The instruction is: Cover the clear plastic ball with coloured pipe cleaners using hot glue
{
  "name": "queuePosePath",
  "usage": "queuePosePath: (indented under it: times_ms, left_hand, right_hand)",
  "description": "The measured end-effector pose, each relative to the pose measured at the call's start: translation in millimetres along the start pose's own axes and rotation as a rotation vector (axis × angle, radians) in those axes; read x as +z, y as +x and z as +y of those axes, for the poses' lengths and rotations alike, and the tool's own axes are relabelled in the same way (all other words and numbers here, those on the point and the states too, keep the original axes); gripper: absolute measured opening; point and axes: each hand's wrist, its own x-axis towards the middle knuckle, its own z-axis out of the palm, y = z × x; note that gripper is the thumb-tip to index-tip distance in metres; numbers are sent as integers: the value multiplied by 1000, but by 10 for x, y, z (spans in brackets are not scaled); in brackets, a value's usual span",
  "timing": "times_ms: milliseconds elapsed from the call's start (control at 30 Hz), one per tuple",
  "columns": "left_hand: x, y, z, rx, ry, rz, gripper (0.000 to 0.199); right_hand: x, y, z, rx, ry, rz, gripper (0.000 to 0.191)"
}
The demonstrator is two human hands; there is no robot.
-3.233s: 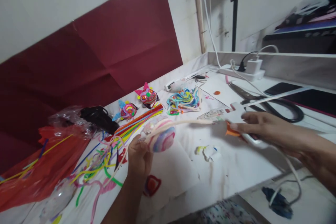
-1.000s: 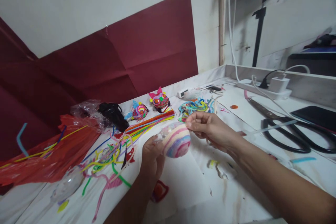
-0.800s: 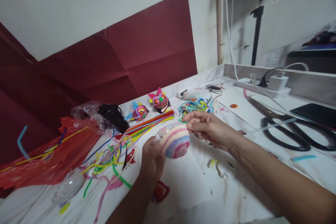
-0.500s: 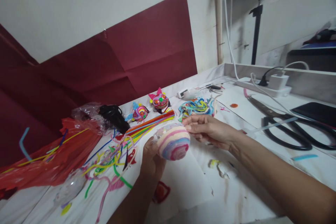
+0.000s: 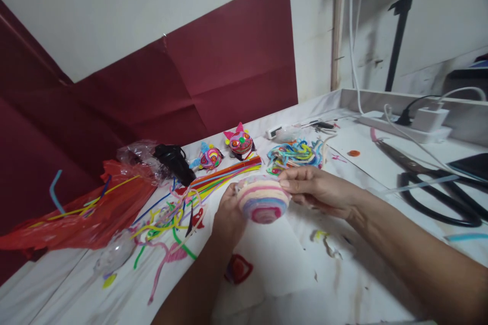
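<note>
Between my hands is a rounded ball [image 5: 264, 202] wrapped in bands of cream, pink, blue and magenta fuzzy strands, held above the white table. My left hand [image 5: 230, 213] is closed around its left side. The fingers of my right hand [image 5: 310, 187] pinch its upper right edge; the far side of the ball is hidden. Just below lies a red and dark fuzzy piece [image 5: 239, 268] on a white paper sheet [image 5: 278, 264]. Behind the ball sits a bundle of straight coloured pipe cleaners [image 5: 224, 172].
Two decorated figures [image 5: 240, 142] stand at the back near a tangle of coloured strands [image 5: 295, 155]. Large black-handled scissors [image 5: 438, 198] and a power strip [image 5: 404, 127] are on the right. Left lie a red plastic bag [image 5: 95, 213], a black object [image 5: 173, 162] and loose pipe cleaners [image 5: 168, 228].
The view has shifted, so the table's contents appear further left or right than before. The ball has tilted slightly in my hands; both hands keep their hold.
</note>
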Motion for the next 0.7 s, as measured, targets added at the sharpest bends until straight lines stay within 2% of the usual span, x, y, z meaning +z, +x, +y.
queuePosePath:
  times_ms: [100,200,300,367,533,633,700]
  left_hand:
    - [-98,84,-10,87,54,44,22]
    - [-141,100,5,252,329,114,22]
    - [-83,36,49,422,662,65,27]
    - [-19,-15,78,477,772,7,26]
    - [25,-55,133,361,942,-125,11]
    - [-16,-37,166,294,981,-211,19]
    - [-41,-22,171,271,952,-217,22]
  right_hand:
    - [-25,-15,-51,-49,-186,120,42]
    - [-19,-20,-94,-100,-413,162,40]
    - [50,-9,-101,-159,-649,139,37]
    - [123,4,-89,-212,-832,130,32]
    - [293,35,-69,-271,-1189,99,19]
    - [323,52,-76,-282,-1239,47,20]
    - [308,63,-75,-296,-1178,31,19]
